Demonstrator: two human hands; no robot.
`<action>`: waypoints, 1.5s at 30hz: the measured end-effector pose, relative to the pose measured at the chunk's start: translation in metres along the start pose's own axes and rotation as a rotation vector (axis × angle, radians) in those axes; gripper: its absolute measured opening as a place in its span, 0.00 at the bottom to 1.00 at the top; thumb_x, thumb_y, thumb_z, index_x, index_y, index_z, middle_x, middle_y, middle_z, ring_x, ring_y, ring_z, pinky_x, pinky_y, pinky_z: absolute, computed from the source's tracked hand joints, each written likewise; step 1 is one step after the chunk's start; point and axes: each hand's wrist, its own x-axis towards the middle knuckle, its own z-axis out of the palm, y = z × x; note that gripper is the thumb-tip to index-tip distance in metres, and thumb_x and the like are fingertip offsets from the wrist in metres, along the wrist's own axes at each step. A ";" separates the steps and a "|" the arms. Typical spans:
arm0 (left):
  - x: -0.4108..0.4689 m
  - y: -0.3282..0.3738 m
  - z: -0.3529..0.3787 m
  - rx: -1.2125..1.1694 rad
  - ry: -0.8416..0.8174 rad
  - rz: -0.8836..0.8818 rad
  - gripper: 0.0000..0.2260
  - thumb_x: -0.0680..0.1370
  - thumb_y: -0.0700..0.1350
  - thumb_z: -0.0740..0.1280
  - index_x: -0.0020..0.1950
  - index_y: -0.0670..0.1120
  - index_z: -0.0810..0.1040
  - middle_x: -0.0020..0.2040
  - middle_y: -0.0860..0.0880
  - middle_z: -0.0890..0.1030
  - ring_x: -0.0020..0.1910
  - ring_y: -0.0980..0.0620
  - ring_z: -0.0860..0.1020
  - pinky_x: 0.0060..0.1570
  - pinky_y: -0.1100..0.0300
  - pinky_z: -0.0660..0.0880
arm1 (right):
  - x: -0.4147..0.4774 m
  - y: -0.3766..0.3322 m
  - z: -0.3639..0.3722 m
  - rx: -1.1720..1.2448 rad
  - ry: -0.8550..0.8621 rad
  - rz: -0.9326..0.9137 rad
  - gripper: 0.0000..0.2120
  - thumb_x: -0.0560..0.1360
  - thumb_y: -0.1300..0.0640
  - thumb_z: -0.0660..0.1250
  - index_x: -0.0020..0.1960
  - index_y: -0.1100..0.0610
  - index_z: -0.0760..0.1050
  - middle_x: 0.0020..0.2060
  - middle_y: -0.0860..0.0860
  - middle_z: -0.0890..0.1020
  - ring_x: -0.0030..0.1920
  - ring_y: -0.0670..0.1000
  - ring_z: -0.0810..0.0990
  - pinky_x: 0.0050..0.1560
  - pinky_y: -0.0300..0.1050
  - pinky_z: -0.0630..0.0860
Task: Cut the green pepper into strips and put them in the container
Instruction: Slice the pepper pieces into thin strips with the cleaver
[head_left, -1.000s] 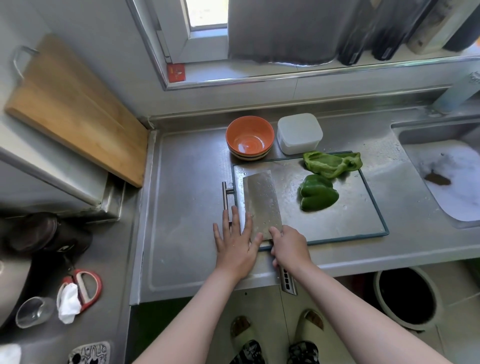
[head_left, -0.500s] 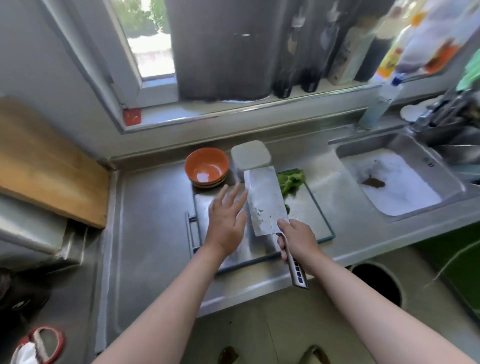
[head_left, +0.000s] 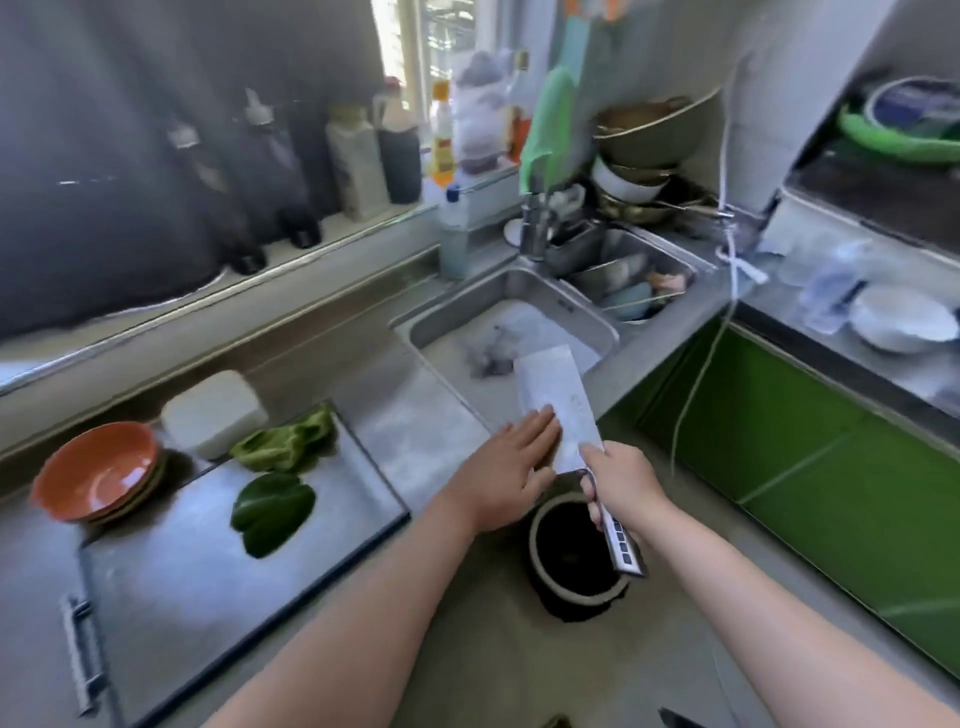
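Bright daylight from window (head_left: 415, 47); heavy motion blur, wide-angle edge distortion.

Pepper pieces (head_left: 272, 506) on board (head_left: 208, 597), container (head_left: 213, 413) behind, sink (head_left: 519, 332) right.

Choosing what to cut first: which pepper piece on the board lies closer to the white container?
The paler, crumpled pepper piece, right beside the white container; the darker glossy piece lies farther from it.
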 end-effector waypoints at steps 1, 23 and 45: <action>0.017 0.011 0.009 0.015 -0.019 0.033 0.28 0.85 0.53 0.54 0.82 0.49 0.48 0.80 0.55 0.43 0.77 0.61 0.40 0.76 0.60 0.40 | 0.006 0.005 -0.018 0.005 0.029 0.015 0.14 0.83 0.53 0.58 0.43 0.60 0.72 0.27 0.55 0.75 0.21 0.54 0.71 0.23 0.40 0.68; 0.143 0.024 0.156 0.108 -0.513 0.167 0.28 0.85 0.53 0.51 0.82 0.48 0.43 0.81 0.52 0.40 0.79 0.55 0.41 0.78 0.55 0.42 | 0.083 0.103 -0.135 -0.181 0.339 0.302 0.15 0.83 0.52 0.55 0.40 0.59 0.69 0.31 0.56 0.79 0.22 0.54 0.79 0.34 0.45 0.74; 0.171 0.025 0.131 -0.309 -0.127 -0.302 0.11 0.74 0.48 0.75 0.47 0.46 0.76 0.42 0.52 0.77 0.38 0.54 0.74 0.38 0.61 0.74 | 0.101 0.102 -0.138 -0.427 0.360 0.214 0.19 0.83 0.47 0.56 0.38 0.57 0.68 0.32 0.56 0.79 0.33 0.60 0.82 0.39 0.48 0.80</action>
